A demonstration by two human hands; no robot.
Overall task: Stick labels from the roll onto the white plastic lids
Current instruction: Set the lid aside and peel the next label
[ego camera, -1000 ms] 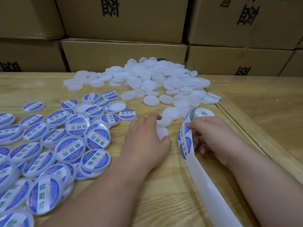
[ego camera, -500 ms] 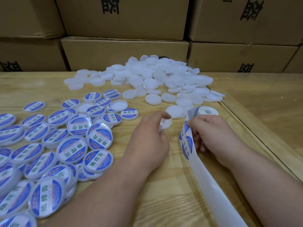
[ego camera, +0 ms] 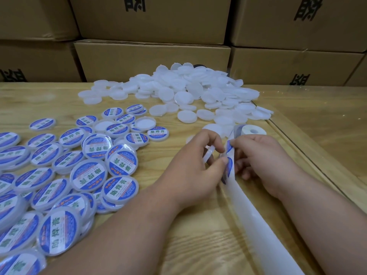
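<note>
My left hand (ego camera: 200,165) holds a bare white lid (ego camera: 208,154) on edge between its fingers, and its thumb and forefinger touch a blue label (ego camera: 230,166) on the backing strip. My right hand (ego camera: 258,155) pinches the label strip just below the roll (ego camera: 250,131), which lies on the table behind it. Used white backing tape (ego camera: 258,225) trails toward me. A heap of unlabelled white lids (ego camera: 184,92) lies at the back centre. Labelled lids (ego camera: 89,175) with blue stickers cover the left side.
Cardboard boxes (ego camera: 151,54) are stacked along the back of the wooden table (ego camera: 158,235). A raised wooden edge (ego camera: 309,161) runs diagonally on the right, beside my right forearm.
My left hand picked a bare lid off the table, lifted it and moved right until its fingertips met the label strip. My right hand stayed on the strip.
</note>
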